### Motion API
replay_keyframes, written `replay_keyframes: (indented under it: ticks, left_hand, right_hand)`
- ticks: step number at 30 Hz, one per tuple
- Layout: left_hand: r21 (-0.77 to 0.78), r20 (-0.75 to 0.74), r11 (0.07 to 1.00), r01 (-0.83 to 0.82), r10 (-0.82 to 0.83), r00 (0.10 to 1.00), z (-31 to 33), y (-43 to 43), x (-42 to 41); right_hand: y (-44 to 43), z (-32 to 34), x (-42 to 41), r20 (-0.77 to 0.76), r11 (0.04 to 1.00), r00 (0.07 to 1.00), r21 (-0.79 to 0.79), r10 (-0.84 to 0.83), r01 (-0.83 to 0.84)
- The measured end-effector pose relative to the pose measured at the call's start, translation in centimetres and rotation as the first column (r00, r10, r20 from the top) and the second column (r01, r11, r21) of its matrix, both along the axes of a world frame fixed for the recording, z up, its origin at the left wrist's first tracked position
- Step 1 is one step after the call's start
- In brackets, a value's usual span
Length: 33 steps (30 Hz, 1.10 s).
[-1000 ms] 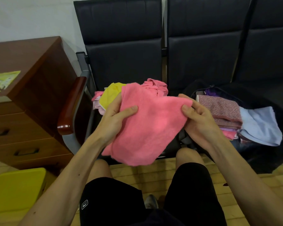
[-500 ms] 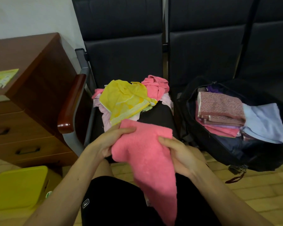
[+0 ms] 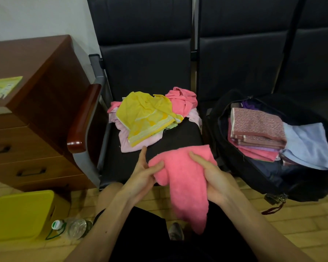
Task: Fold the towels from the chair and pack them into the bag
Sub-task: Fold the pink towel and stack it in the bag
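Before the chair (image 3: 178, 138), left hand (image 3: 142, 175) and right hand (image 3: 215, 179) hold pink towel (image 3: 187, 188).

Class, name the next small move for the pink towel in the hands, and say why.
Probably fold the hanging end up: the pink towel droops long between the left hand and right hand, too loose for the bag's folded stack.

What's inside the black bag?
The black bag holds a stack of folded towels, a patterned maroon one on top, with a light blue towel beside it. Whatever lies beneath them is covered.
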<state>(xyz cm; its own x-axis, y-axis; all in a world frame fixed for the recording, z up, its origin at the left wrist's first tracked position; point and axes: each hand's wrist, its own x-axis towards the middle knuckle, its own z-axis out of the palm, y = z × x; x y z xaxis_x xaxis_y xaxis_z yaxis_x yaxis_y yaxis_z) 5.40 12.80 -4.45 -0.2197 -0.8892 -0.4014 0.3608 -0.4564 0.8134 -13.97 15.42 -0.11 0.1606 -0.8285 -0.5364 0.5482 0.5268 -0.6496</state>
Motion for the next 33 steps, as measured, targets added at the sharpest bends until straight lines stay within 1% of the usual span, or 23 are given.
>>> replay_keyframes:
  ticks: [3,5,6,8,10,12,14,16,17,18,19,20,21,22,23,24,25,26,27,29,30,31,33]
  left_hand:
    - [-0.105,0.153,0.994,-0.023,0.039,0.988,0.6,-0.3,0.4]
    - [-0.132,0.226,0.990,-0.044,0.073,0.971,0.6,-0.5,0.9]
    - [-0.124,0.238,0.992,-0.027,0.057,0.970,0.5,-0.5,1.1]
    - [-0.057,0.255,0.997,0.056,-0.040,0.966,0.2,-0.1,1.3]
    - [0.048,0.289,0.990,0.134,-0.142,0.947,-0.4,0.2,1.4]
    - [0.151,0.318,0.975,0.166,-0.206,0.925,-1.3,0.2,1.5]
    - [0.228,0.308,0.954,0.197,-0.262,0.915,-1.9,0.0,1.6]
    - [0.244,0.313,0.946,0.215,-0.287,0.906,-1.5,-0.8,1.4]
    - [0.215,0.323,0.952,0.218,-0.280,0.904,-0.6,-1.5,1.1]
    - [0.144,0.340,0.966,0.217,-0.254,0.906,0.8,-2.1,0.9]
    - [0.030,0.355,0.977,0.211,-0.208,0.912,2.6,-2.6,0.8]
    - [-0.113,0.365,0.973,0.202,-0.148,0.919,4.9,-3.3,0.9]
    - [-0.263,0.366,0.946,0.191,-0.086,0.927,7.5,-3.8,1.2]
    - [-0.393,0.358,0.901,0.183,-0.034,0.933,10.2,-4.2,1.6]
    - [-0.493,0.335,0.853,0.171,0.004,0.942,12.6,-4.4,1.9]
    - [-0.572,0.317,0.806,0.152,0.047,0.947,14.1,-4.4,2.2]
    - [-0.625,0.328,0.769,0.130,0.108,0.939,15.0,-4.6,2.2]
    - [-0.648,0.360,0.752,0.118,0.166,0.918,15.1,-4.4,2.1]
    - [-0.657,0.390,0.746,0.110,0.211,0.896,14.9,-4.6,1.9]
    - [-0.629,0.407,0.771,0.104,0.213,0.888,13.3,-4.6,1.7]
    - [-0.627,0.409,0.772,0.105,0.212,0.887,12.8,-4.5,1.9]
    - [-0.635,0.415,0.765,0.105,0.224,0.882,12.6,-4.4,2.1]
    - [-0.658,0.442,0.745,0.110,0.264,0.857,12.9,-4.2,2.6]
  right_hand:
    - [-0.5,-1.2,-1.0,-0.139,0.999,0.990,-0.040,0.004,-0.010]
    - [-0.9,-2.4,-1.8,-0.277,0.997,0.960,-0.054,0.039,-0.056]
    - [-0.9,-3.0,-2.2,-0.339,0.994,0.938,-0.056,0.066,-0.090]
    - [-0.9,-4.3,-2.8,-0.468,0.990,0.877,-0.027,0.112,-0.141]
    - [-1.1,-6.0,-3.7,-0.570,0.990,0.809,0.067,0.143,-0.127]
    - [-1.5,-8.0,-4.8,-0.651,0.981,0.736,0.157,0.187,-0.111]
    - [-1.8,-9.2,-5.2,-0.655,0.975,0.727,0.194,0.208,-0.105]
    - [-1.9,-7.8,-4.6,-0.605,0.968,0.759,0.201,0.242,-0.149]
    - [-2.2,-6.3,-4.2,-0.571,0.962,0.775,0.175,0.271,-0.208]
    - [-2.7,-4.7,-4.1,-0.540,0.958,0.794,0.103,0.281,-0.269]
    - [-3.2,-2.7,-4.2,-0.546,0.949,0.795,-0.002,0.263,-0.315]
    - [-3.9,-0.3,-4.5,-0.569,0.932,0.799,-0.144,0.197,-0.333]
    - [-4.2,2.9,-4.7,-0.619,0.889,0.780,-0.300,0.095,-0.346]
    - [-4.3,6.0,-5.0,-0.655,0.819,0.755,-0.448,-0.028,-0.358]
    - [-4.3,8.8,-5.2,-0.672,0.731,0.726,-0.569,-0.148,-0.377]
    - [-4.2,10.9,-5.3,-0.677,0.649,0.692,-0.649,-0.253,-0.398]
    - [-4.4,12.3,-5.4,-0.677,0.588,0.657,-0.692,-0.330,-0.418]
    - [-4.4,12.9,-5.3,-0.677,0.543,0.637,-0.713,-0.370,-0.443]
    - [-4.7,13.2,-5.3,-0.676,0.493,0.639,-0.724,-0.368,-0.482]
    - [-4.8,11.7,-5.0,-0.703,0.434,0.622,-0.707,-0.345,-0.558]
    - [-4.7,11.1,-4.9,-0.715,0.425,0.607,-0.697,-0.348,-0.578]
    - [-4.6,10.7,-4.9,-0.723,0.438,0.597,-0.689,-0.348,-0.578]
    - [-4.4,10.5,-5.1,-0.700,0.458,0.616,-0.708,-0.361,-0.537]
